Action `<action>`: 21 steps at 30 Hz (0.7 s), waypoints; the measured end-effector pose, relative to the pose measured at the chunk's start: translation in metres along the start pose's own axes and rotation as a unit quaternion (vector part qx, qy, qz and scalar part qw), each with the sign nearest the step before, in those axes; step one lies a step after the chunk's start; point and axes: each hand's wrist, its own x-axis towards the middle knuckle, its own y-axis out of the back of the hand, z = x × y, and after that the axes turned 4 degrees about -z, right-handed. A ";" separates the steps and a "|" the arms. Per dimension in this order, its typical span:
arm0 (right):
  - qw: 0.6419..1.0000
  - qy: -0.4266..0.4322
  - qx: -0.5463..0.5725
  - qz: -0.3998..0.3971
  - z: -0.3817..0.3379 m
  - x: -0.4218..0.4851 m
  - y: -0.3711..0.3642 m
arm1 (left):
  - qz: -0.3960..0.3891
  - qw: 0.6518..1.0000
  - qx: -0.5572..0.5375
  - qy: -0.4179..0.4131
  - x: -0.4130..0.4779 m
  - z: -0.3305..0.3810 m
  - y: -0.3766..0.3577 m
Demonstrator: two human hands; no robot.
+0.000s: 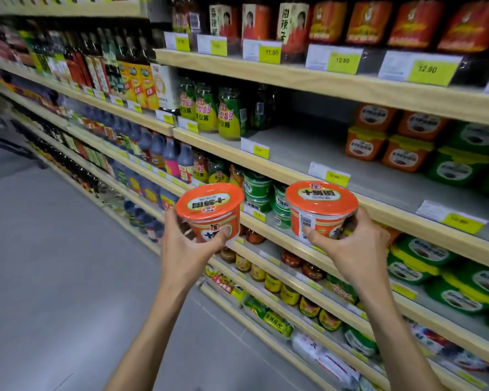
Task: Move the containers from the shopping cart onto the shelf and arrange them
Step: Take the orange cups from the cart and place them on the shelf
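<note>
My left hand grips an orange round container from below, its lid tilted toward me. Another orange container of the same kind is held upright by my right hand. Both are raised in front of the shelf, just below and ahead of its wooden front edge. That shelf has a bare grey stretch in its middle. Stacked orange tubs and green tubs sit at its right. The shopping cart is out of view.
Green jars stand at the left of the same shelf. Green round containers sit on the shelf below, behind my hands. Price tags hang along the edges. Grey aisle floor lies to the left.
</note>
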 end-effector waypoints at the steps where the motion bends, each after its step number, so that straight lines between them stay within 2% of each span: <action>1: 1.000 -0.010 0.003 0.007 -0.001 0.008 -0.009 | -0.010 1.000 0.001 -0.004 0.019 -0.005 0.000; 12: 0.987 -0.089 -0.006 0.133 -0.035 0.082 -0.084 | -0.152 0.986 -0.006 -0.068 0.217 -0.021 -0.025; 21: 0.978 -0.104 0.004 0.183 -0.045 0.095 -0.100 | -0.193 0.975 0.001 -0.110 0.300 -0.004 -0.100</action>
